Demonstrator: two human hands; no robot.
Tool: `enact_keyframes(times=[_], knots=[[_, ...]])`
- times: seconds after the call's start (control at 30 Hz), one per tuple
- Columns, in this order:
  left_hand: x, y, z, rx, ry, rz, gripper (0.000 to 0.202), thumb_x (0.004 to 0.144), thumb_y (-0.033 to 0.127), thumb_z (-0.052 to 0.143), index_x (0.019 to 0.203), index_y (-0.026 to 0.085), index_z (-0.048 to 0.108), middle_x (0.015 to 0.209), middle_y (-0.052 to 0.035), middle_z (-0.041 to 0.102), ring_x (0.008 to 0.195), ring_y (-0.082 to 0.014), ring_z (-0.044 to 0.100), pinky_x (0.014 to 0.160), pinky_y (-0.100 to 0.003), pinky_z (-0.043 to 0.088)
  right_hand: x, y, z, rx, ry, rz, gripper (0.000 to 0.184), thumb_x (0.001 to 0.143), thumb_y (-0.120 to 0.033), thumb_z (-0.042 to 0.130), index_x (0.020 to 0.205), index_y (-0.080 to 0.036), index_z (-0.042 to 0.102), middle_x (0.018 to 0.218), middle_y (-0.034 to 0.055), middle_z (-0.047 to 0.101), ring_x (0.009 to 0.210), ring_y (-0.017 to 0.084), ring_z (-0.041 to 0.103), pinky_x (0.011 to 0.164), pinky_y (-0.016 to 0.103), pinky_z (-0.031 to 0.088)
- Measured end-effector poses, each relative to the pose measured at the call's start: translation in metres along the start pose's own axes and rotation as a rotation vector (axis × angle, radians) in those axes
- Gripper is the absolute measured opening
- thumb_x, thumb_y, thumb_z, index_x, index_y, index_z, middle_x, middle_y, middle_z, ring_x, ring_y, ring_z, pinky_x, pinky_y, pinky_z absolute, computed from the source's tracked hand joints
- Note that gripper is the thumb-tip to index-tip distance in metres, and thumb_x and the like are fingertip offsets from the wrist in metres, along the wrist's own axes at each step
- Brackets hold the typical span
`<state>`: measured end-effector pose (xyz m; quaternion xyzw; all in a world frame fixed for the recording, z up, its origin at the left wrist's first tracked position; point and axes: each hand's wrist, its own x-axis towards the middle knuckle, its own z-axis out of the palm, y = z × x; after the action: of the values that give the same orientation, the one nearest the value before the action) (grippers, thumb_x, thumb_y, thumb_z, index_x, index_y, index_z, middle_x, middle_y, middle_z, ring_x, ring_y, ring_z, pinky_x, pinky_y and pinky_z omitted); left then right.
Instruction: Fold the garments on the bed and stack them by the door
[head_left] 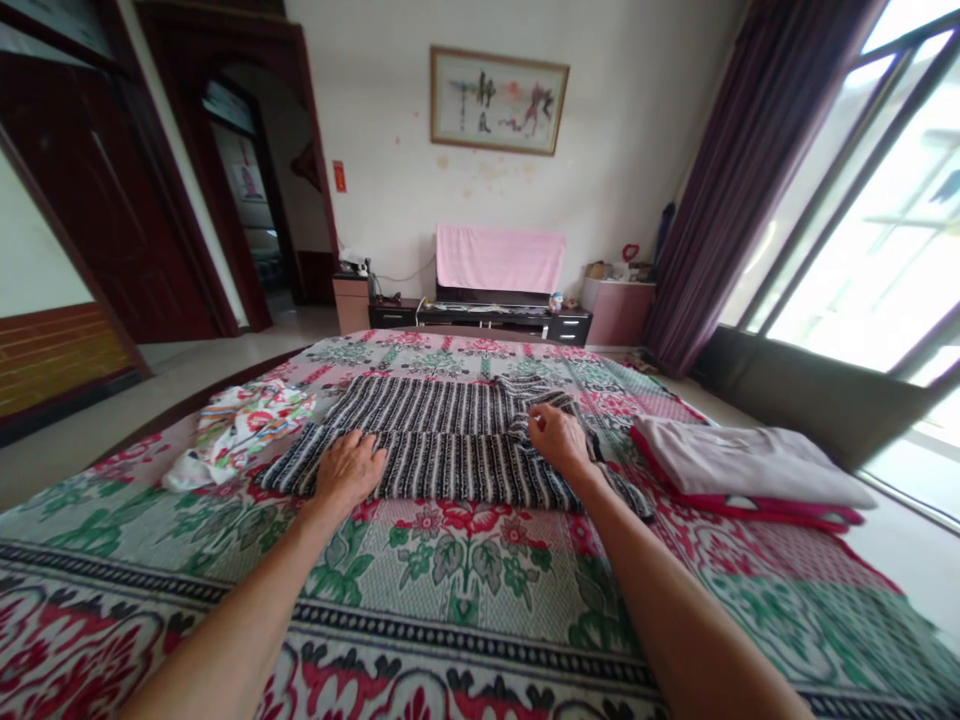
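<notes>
A black-and-white striped knit sweater (442,465) lies partly folded across the bed, its near part doubled over and its right end bunched. My left hand (351,468) rests flat on the sweater's left part, fingers spread. At the bunched right end, my right hand (559,437) has its fingers curled in on the striped knit; the fingertips are partly hidden. A crumpled white cloth with a colourful print (251,425) is left of the sweater. To the right sits a stack of folded clothes, a pale grey one (750,460) over red ones (795,510).
Beneath everything is a red, green and white floral bedspread (461,600). Past the bed's far edge stands a low black cabinet (394,317) with a pink cloth (501,258) above it. A purple curtain (765,170) hangs beside the window at the right; a doorway opens at the left.
</notes>
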<state>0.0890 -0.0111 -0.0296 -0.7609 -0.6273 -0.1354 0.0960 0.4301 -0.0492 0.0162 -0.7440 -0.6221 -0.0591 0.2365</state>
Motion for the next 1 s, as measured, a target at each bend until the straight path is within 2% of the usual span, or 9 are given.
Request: enact_keyframes(times=[0.07,0.17,0.27,0.4,0.53,0.67,0.77,0.9,1.0], knots=[[0.000,0.000,0.000,-0.003,0.005,-0.002,0.041,0.089,0.039,0.038,0.111,0.016,0.064,0.117,-0.0127,0.060,0.111,-0.0248,0.054,0.096,-0.035,0.039,-0.002,-0.002,-0.002,-0.055,-0.057,0.059,0.032,0.089,-0.033,0.042,0.108,-0.022,0.065,0.089,0.0092,0.071,0.088,0.023,0.065,0.075,0.028,0.043],[0.000,0.000,0.001,-0.005,0.011,-0.003,0.040,0.089,0.039,0.038,0.111,0.017,0.064,0.118,-0.0124,0.060,0.111,-0.0248,0.055,0.096,-0.035,0.040,0.000,0.003,-0.003,-0.100,-0.094,0.144,0.039,0.088,-0.037,0.043,0.116,-0.017,0.062,0.095,0.0149,0.071,0.093,0.026,0.065,0.076,0.031,0.045],[0.000,-0.001,0.003,-0.019,0.031,-0.004,0.041,0.089,0.039,0.039,0.110,0.017,0.065,0.117,-0.0126,0.061,0.110,-0.0252,0.055,0.095,-0.036,0.041,0.005,0.013,-0.002,-0.082,-0.193,0.224,0.040,0.086,-0.041,0.045,0.105,-0.015,0.068,0.099,0.0171,0.071,0.097,0.028,0.065,0.077,0.032,0.046],[0.001,-0.001,0.006,-0.004,0.049,-0.005,0.039,0.089,0.039,0.039,0.109,0.018,0.065,0.115,-0.0113,0.062,0.107,-0.0241,0.056,0.094,-0.036,0.041,0.008,0.019,0.003,-0.020,-0.286,0.275,0.031,0.080,-0.038,0.053,0.097,-0.020,0.072,0.099,0.0126,0.071,0.098,0.027,0.065,0.077,0.031,0.047],[0.001,-0.001,0.006,0.014,0.034,-0.010,0.039,0.090,0.040,0.038,0.109,0.018,0.064,0.115,-0.0102,0.061,0.107,-0.0233,0.056,0.094,-0.036,0.041,0.008,0.020,0.007,-0.047,-0.244,0.289,0.038,0.079,-0.035,0.053,0.109,-0.017,0.068,0.107,0.0160,0.069,0.100,0.028,0.064,0.077,0.032,0.047],[0.002,-0.002,0.007,0.026,0.036,-0.001,0.040,0.089,0.040,0.037,0.109,0.018,0.064,0.113,-0.0108,0.062,0.106,-0.0243,0.057,0.093,-0.036,0.041,0.008,0.024,0.009,-0.018,-0.280,0.273,0.030,0.078,-0.033,0.053,0.095,-0.018,0.073,0.095,0.0130,0.072,0.092,0.026,0.066,0.074,0.030,0.047],[0.003,-0.003,0.008,0.036,0.040,0.012,0.041,0.089,0.040,0.036,0.108,0.017,0.064,0.112,-0.0115,0.062,0.105,-0.0253,0.057,0.093,-0.037,0.042,0.011,0.025,0.010,0.020,-0.181,0.237,0.027,0.079,-0.030,0.052,0.094,-0.022,0.073,0.093,0.0087,0.073,0.091,0.024,0.066,0.074,0.028,0.046],[0.003,-0.003,0.008,0.041,0.047,0.024,0.042,0.089,0.041,0.035,0.107,0.017,0.065,0.111,-0.0113,0.062,0.105,-0.0254,0.057,0.092,-0.036,0.043,0.012,0.021,0.014,0.098,-0.003,0.153,0.032,0.084,-0.029,0.048,0.109,-0.020,0.066,0.091,0.0060,0.073,0.087,0.021,0.066,0.079,0.027,0.046],[0.002,-0.003,0.008,0.040,0.053,0.016,0.041,0.089,0.041,0.036,0.107,0.018,0.065,0.110,-0.0110,0.062,0.103,-0.0249,0.058,0.092,-0.036,0.043,0.011,0.021,0.021,0.185,0.005,0.045,0.049,0.082,-0.022,0.051,0.131,-0.017,0.050,0.104,0.0051,0.072,0.086,0.018,0.066,0.082,0.026,0.046]])
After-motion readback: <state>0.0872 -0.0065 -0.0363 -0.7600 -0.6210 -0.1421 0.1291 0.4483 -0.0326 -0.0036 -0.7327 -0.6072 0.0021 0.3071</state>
